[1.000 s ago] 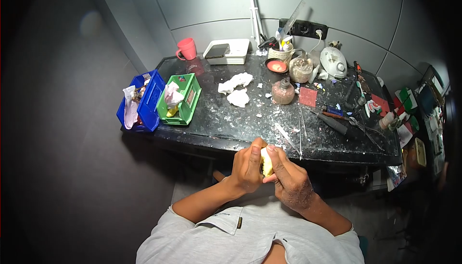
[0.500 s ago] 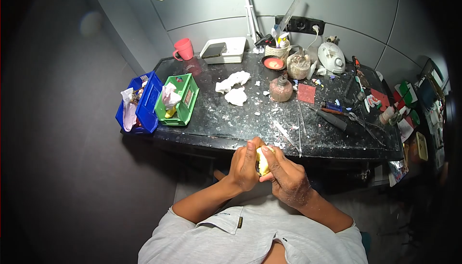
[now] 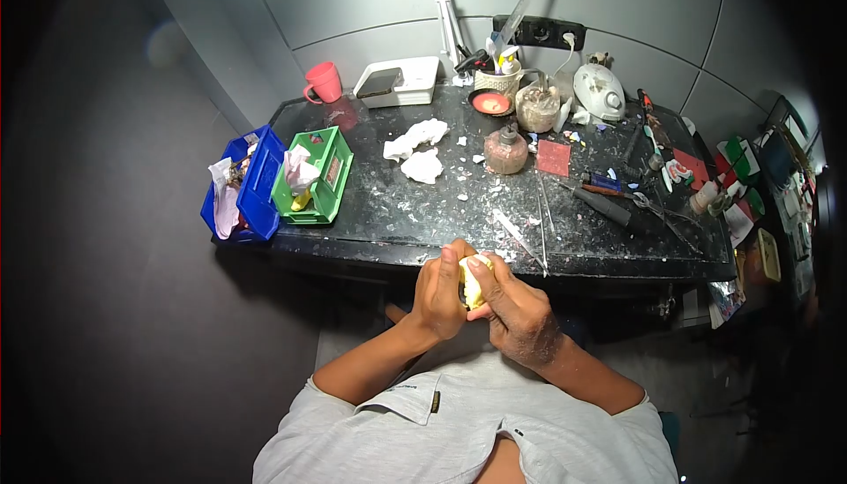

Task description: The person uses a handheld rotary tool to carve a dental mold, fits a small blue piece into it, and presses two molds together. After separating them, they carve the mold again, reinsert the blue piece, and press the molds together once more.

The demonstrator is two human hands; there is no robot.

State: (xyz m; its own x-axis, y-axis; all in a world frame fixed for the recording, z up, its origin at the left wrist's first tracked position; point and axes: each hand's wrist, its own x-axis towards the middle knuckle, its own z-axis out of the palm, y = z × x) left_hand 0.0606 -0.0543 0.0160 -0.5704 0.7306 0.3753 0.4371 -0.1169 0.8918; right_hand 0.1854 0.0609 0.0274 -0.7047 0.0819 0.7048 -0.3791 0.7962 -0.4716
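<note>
A pale yellow plaster cast point(image 3: 471, 288) with a jagged edge is held between both hands, just off the front edge of the bench. My left hand point(image 3: 437, 300) is wrapped round its left side, thumb pointing up. From the right, my right hand point(image 3: 524, 318) grips it with the thumb pressed over the top; white dust covers this hand. Fingers hide much of the cast, and a dark patch shows beside its left edge. Nearest on the bench lie a white-bladed tool point(image 3: 519, 239) and a thin metal instrument point(image 3: 541, 224).
The black bench point(image 3: 379, 210) is strewn with white crumbs. At left stand a blue bin point(image 3: 272, 193) and a green bin point(image 3: 333, 197). Crumpled tissue point(image 3: 422, 165), a glass burner point(image 3: 505, 153), a red wax sheet point(image 3: 553, 157) and a dark-handled tool point(image 3: 604, 208) lie farther back.
The whole view has shifted slightly, so the bench and hands appear a little farther left and up. Both hands still hold the cast in nearly the same grip.
</note>
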